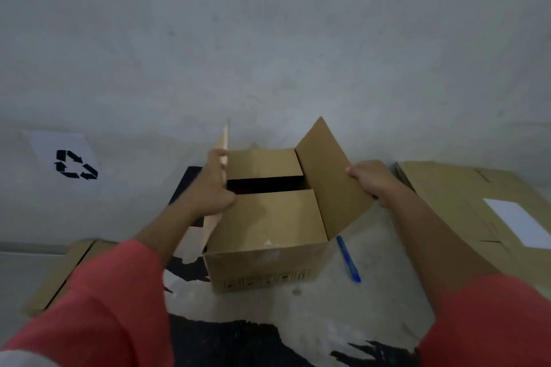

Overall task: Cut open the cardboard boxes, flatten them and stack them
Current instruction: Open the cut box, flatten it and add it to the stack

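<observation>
Red-sleeved left hand [212,188] grips left flap [224,138]; right hand [372,178] pinches right flap [326,185].

A single head-worn camera looks forward and steeply down on the box [262,235] from close above its near side. The box sits mid-frame, with sleeves [104,307] at the bottom corners either side of it.

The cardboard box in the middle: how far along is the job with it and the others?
Done: flattened cardboard lies at the right, another piece at lower left. In hand: the box has its top open; the left hand grips the left flap, the right hand the right flap. Left: it stands upright, so flattening and stacking remain.
</observation>
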